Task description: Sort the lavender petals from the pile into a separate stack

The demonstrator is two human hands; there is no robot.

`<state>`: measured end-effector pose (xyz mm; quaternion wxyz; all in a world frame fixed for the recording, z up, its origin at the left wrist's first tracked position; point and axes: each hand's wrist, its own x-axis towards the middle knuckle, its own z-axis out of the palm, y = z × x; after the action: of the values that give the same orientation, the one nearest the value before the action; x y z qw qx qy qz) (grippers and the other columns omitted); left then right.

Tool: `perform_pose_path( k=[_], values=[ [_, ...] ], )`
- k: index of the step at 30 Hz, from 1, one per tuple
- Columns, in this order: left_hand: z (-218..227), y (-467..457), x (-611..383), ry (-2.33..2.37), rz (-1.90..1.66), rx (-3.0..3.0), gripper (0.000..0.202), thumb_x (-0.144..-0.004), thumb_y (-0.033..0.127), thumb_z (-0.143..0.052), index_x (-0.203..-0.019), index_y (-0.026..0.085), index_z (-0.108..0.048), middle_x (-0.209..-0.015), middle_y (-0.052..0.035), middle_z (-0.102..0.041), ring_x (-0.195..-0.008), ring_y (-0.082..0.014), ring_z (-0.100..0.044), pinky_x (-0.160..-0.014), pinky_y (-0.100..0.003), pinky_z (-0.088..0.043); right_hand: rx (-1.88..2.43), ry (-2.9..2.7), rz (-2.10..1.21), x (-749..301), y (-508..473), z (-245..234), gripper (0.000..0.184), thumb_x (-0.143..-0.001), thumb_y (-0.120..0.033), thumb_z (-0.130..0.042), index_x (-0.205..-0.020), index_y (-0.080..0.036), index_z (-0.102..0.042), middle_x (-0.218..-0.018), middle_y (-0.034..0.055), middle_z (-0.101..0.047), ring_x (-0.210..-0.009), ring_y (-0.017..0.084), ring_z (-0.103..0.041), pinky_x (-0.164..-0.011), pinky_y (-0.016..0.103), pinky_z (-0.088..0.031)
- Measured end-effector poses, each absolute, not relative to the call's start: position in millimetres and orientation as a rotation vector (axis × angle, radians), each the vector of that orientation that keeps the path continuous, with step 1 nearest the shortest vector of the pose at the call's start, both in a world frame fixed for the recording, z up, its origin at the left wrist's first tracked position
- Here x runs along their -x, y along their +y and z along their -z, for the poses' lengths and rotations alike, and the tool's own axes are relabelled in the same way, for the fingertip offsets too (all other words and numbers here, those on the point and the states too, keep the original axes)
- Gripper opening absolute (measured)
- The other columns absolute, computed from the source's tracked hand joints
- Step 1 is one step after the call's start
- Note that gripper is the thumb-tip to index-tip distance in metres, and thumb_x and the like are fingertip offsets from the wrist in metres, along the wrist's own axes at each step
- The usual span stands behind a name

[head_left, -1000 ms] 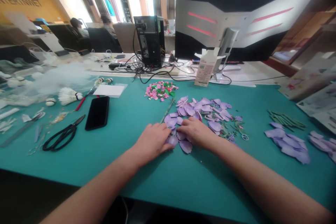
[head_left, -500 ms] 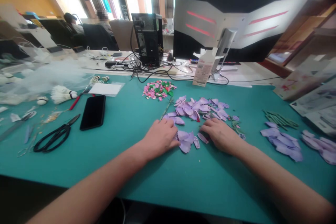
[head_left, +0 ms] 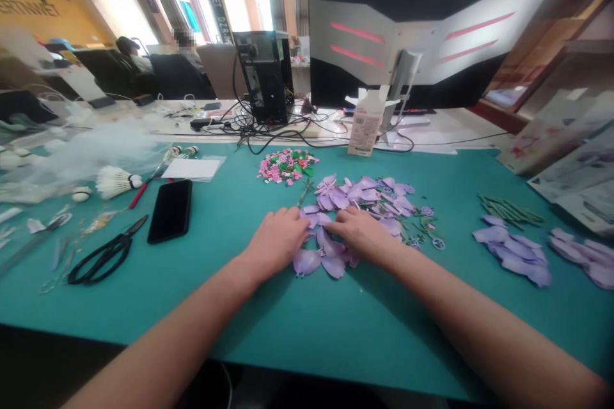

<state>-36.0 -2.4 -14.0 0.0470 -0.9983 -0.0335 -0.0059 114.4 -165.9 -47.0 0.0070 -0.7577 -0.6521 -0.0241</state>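
Observation:
Purple plastic petals (head_left: 332, 265) lie in a small group on the green mat (head_left: 297, 326), between my two hands. My left hand (head_left: 277, 239) is at the group's left side, its fingers bent together and closed on the edge of a purple petal. From the right, my right hand (head_left: 361, 234) reaches over the group, closed, with thumb and fingertips on another purple petal. The palms and some fingertips are hidden. Just beyond the hands is a larger heap of purple petals (head_left: 362, 192). Small purple wheel-like pieces (head_left: 438, 243) and green bits are scattered at its right.
Pink and green small pieces (head_left: 286, 166) form a pile behind. To the left are a phone (head_left: 170, 211), black scissors (head_left: 108, 252) and a shuttlecock (head_left: 116, 182). Green stems (head_left: 511, 211) and sorted petals (head_left: 515, 255) lie right. An open box (head_left: 365, 124) stands before the monitor (head_left: 432, 32).
My right hand has moved left, over the near petals and closer to my left hand. My left hand has shifted slightly left. More petals now show in the near group.

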Motion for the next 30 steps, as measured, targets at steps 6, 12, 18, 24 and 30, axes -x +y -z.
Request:
perform_pose_path(
  k=[6, 12, 18, 24, 30],
  values=[
    [18.4, 8.6, 31.3, -0.110, 0.032, 3.030, 0.021, -0.097, 0.028, -0.046, -0.099, 0.021, -0.065, -0.102, -0.0087, -0.062, -0.093, -0.0250, -0.055, -0.073, -0.036, -0.040, 2.400, -2.019, 0.129, -116.9, -162.8, 52.6, 0.023, -0.093, -0.013, -0.052, -0.109, -0.020, -0.067, -0.097, 0.0088, -0.062, -0.090, 0.022, -0.050, -0.078, 0.033, -0.037],
    [22.2, -0.3, 21.8, -0.065, 0.022, 3.020, 0.017, -0.094, 0.028, -0.050, -0.095, 0.020, -0.065, -0.102, -0.0096, -0.064, -0.094, -0.0267, -0.056, -0.072, -0.037, -0.040, 2.414, -1.949, 0.102, -114.3, -159.8, 54.9, 0.019, -0.097, -0.029, -0.052, -0.106, -0.018, -0.065, -0.099, 0.0088, -0.062, -0.093, 0.022, -0.052, -0.082, 0.033, -0.038],
    [26.2, -7.1, 13.9, -0.061, -0.001, 3.022, 0.016, -0.089, 0.020, -0.051, -0.086, 0.019, -0.067, -0.098, -0.0102, -0.066, -0.093, -0.0266, -0.057, -0.072, -0.038, -0.040, 2.441, -1.937, 0.054, -115.1, -154.0, 53.1, 0.017, -0.095, -0.018, -0.049, -0.100, -0.017, -0.065, -0.097, 0.0081, -0.062, -0.090, 0.020, -0.053, -0.077, 0.031, -0.036],
    [19.3, -7.0, 8.5, -0.090, 0.040, 3.056, 0.014, -0.085, 0.023, -0.054, -0.085, 0.019, -0.067, -0.096, -0.0101, -0.067, -0.093, -0.0269, -0.058, -0.073, -0.039, -0.040, 2.540, -1.848, 0.076, -130.6, -185.6, 51.5, 0.014, -0.092, -0.016, -0.051, -0.091, -0.018, -0.065, -0.094, 0.0070, -0.063, -0.087, 0.020, -0.052, -0.073, 0.031, -0.034],
    [14.2, -36.1, -18.9, 0.043, 0.070, 3.130, 0.016, -0.085, 0.022, -0.053, -0.085, 0.019, -0.069, -0.097, -0.0092, -0.068, -0.092, -0.0267, -0.060, -0.072, -0.039, -0.042, 2.572, -1.778, 0.069, -145.5, -219.9, 50.7, 0.012, -0.090, -0.014, -0.054, -0.087, -0.018, -0.064, -0.090, 0.0064, -0.064, -0.088, 0.021, -0.052, -0.076, 0.031, -0.034]
  ],
)
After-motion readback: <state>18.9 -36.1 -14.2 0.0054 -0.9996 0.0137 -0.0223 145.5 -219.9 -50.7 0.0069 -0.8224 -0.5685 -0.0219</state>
